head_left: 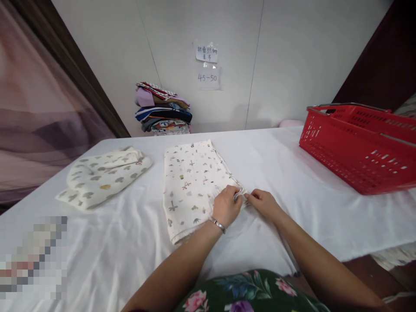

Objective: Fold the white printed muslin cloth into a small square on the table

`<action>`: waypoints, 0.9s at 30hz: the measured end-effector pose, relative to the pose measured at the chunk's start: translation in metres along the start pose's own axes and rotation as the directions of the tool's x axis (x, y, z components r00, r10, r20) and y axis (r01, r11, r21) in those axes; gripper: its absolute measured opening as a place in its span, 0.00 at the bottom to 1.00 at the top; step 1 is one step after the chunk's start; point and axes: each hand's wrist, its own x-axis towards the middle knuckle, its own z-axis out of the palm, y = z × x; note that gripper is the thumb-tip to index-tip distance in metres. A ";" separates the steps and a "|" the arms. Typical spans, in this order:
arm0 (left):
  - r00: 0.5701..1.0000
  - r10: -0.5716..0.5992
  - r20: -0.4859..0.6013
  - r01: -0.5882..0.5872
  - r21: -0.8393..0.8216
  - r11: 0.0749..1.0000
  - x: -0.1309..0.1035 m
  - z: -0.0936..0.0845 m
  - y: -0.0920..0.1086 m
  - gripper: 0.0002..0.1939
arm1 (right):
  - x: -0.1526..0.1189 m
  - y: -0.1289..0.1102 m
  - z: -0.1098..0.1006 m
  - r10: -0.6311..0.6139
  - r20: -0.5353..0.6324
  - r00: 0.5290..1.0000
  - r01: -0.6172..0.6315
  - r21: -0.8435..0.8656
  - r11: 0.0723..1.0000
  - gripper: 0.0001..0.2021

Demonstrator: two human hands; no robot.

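A white cloth (186, 186) with small plant prints lies folded in layers on the white-covered table (130, 251). My left hand (227, 204), with a bracelet at its wrist, is closed on the gathered right corner of that cloth. Just right of it, my right hand (264, 203) pinches the same corner between thumb and fingers. The cloth bunches up between my two hands, while its left part rests flat. Off to the left lies another cream cloth (104, 177) with grey-green mushroom-like prints, loosely heaped and apart from my hands.
A red perforated basket (351, 151) with metal handles stands at the table's right. Behind the table's far edge rises a stack of folded fabrics (164, 110) against the wall. A curtain (52, 95) hangs at left. A pixelated patch (30, 255) covers something at lower left.
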 end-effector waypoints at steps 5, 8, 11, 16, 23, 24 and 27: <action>1.000 0.011 0.006 -0.011 0.001 1.000 0.000 0.001 0.000 0.07 | 0.000 -0.002 0.002 -0.018 0.044 0.999 0.019 -0.008 1.000 0.13; 1.000 0.019 0.010 -0.019 0.008 1.000 0.000 0.000 0.001 0.07 | -0.001 0.001 0.002 -0.007 0.045 0.999 -0.005 0.263 0.965 0.11; 0.999 0.036 0.019 -0.036 0.018 0.999 -0.001 0.000 0.002 0.07 | -0.002 0.000 0.002 0.012 0.030 0.999 -0.023 0.408 0.913 0.10; 0.996 0.084 0.017 -0.085 0.037 0.996 -0.002 0.002 0.002 0.07 | -0.005 -0.007 0.000 0.065 0.199 0.978 -0.178 0.624 0.761 0.10; 0.990 0.138 0.031 -0.141 0.091 0.986 -0.005 0.004 0.003 0.07 | -0.004 -0.006 0.001 0.010 0.300 0.954 -0.247 0.768 0.591 0.09; 0.989 0.141 0.037 -0.144 0.096 0.985 -0.004 0.004 0.003 0.07 | -0.005 -0.006 0.001 -0.005 0.301 0.954 -0.243 0.779 0.579 0.09; 0.985 0.161 0.059 -0.167 0.106 0.980 -0.005 0.003 0.002 0.06 | -0.006 -0.007 0.000 -0.034 0.305 0.952 -0.239 0.804 0.544 0.13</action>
